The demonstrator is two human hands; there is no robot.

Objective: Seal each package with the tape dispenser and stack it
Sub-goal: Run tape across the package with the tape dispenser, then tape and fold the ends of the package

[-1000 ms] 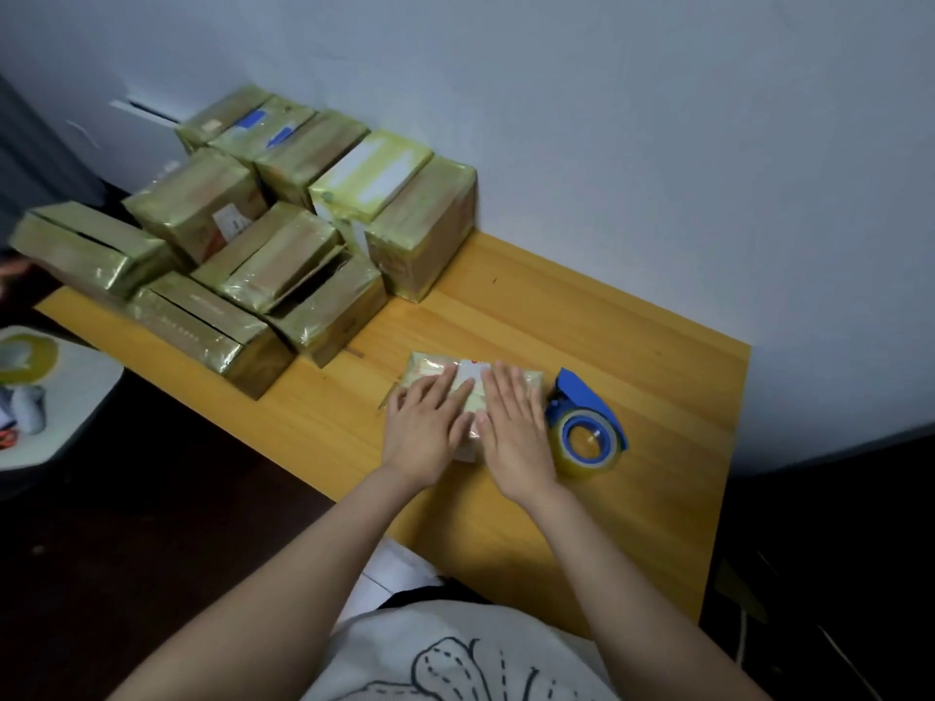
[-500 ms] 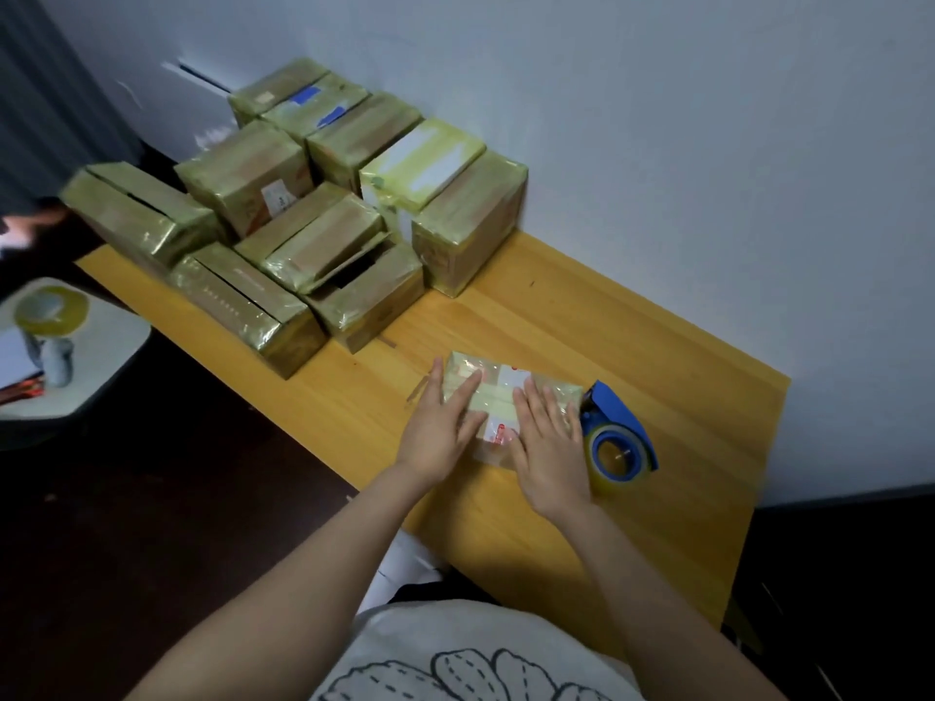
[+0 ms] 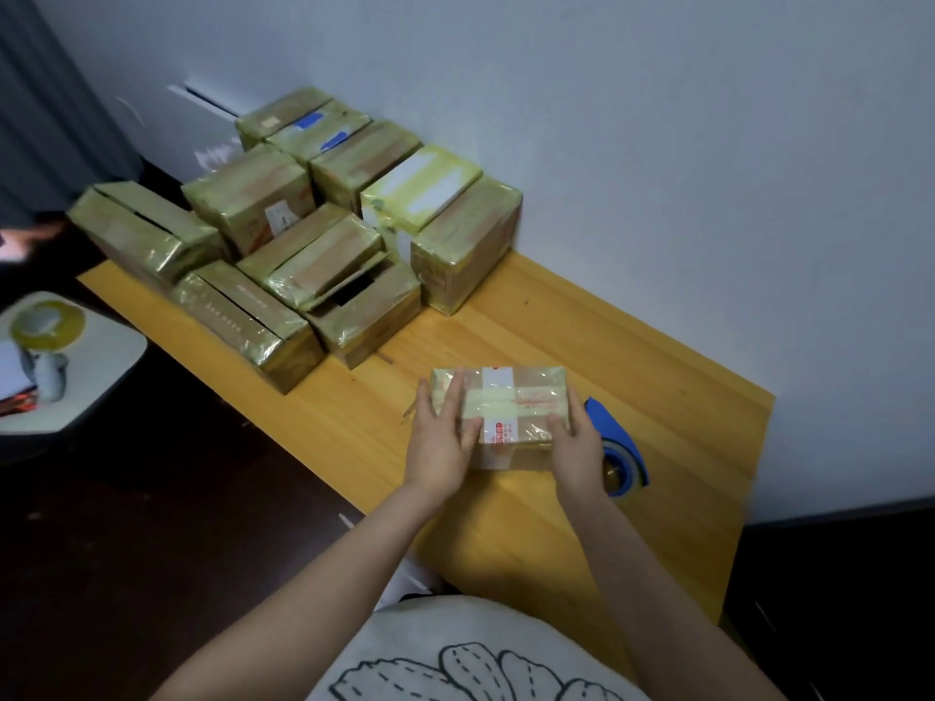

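A small package (image 3: 511, 402) wrapped in yellowish tape, with a white strip bearing red print, sits on the wooden table (image 3: 657, 376) in front of me. My left hand (image 3: 440, 437) grips its left end, fingers over the top and thumb on the near side. My right hand (image 3: 577, 447) grips its right end the same way. Just right of the package lies a blue tape dispenser (image 3: 620, 447) with a yellowish roll, partly hidden behind my right hand. A pile of taped packages (image 3: 313, 235) fills the far left of the table.
The white wall (image 3: 657, 144) runs along the table's far side. A low white side table (image 3: 96, 366) at left holds a tape roll (image 3: 48, 323) and small items. Dark floor lies between it and the wooden table. One box in the pile has a gap in its top.
My hands have moved from lying flat on top of the package to gripping its two ends, and the package looks raised at the near side. The view has shifted.
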